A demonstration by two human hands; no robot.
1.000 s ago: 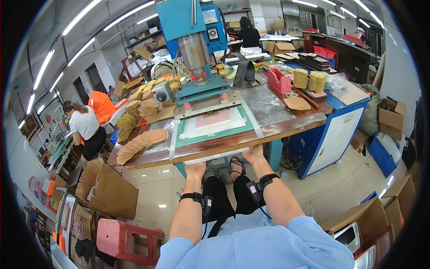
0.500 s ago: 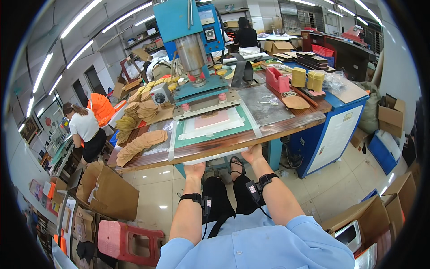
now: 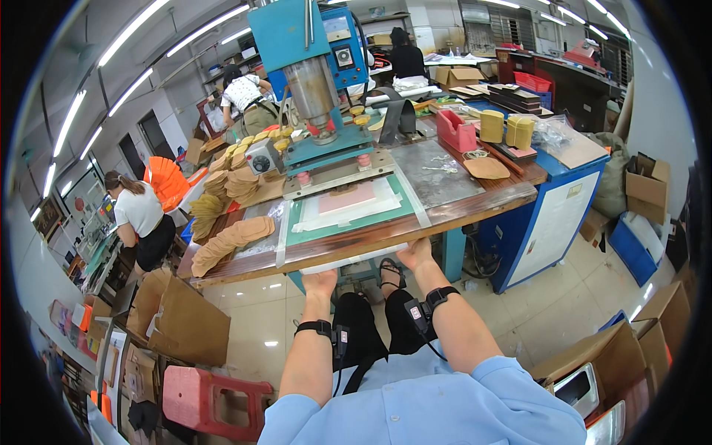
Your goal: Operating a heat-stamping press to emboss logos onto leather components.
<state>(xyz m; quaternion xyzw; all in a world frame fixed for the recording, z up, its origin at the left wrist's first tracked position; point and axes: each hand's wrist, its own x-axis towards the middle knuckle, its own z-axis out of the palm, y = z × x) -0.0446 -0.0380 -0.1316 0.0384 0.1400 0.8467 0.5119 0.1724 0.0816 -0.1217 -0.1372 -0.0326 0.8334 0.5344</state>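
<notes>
Below the front edge of the wooden workbench point(image 3: 482, 200), my left hand point(image 3: 320, 282) and my right hand point(image 3: 415, 254) reach under at the two ends of a white strip point(image 3: 360, 259). The bench edge hides the fingers of both, so their grip does not show. Above them a teal press point(image 3: 334, 148) with a metal cylinder stands on the bench. In front of its plate lies a green mat point(image 3: 406, 200) bearing white sheets point(image 3: 315, 221) and a pink sheet point(image 3: 356, 194). A small brown piece point(image 3: 345, 190) rests on the pink sheet, partly under the press.
Fanned tan leather-like pieces point(image 3: 230, 243) lie on the bench's left, with more stacks behind. A pink tape dispenser point(image 3: 457, 132) and yellow rolls point(image 3: 521, 132) stand to the right. A red stool point(image 3: 196, 400) and cardboard boxes point(image 3: 189, 319) occupy the floor. Other people work behind.
My hands stay at the white strip under the bench edge. At the back left, a person in a patterned top has straightened into view. The whole view has shifted slightly.
</notes>
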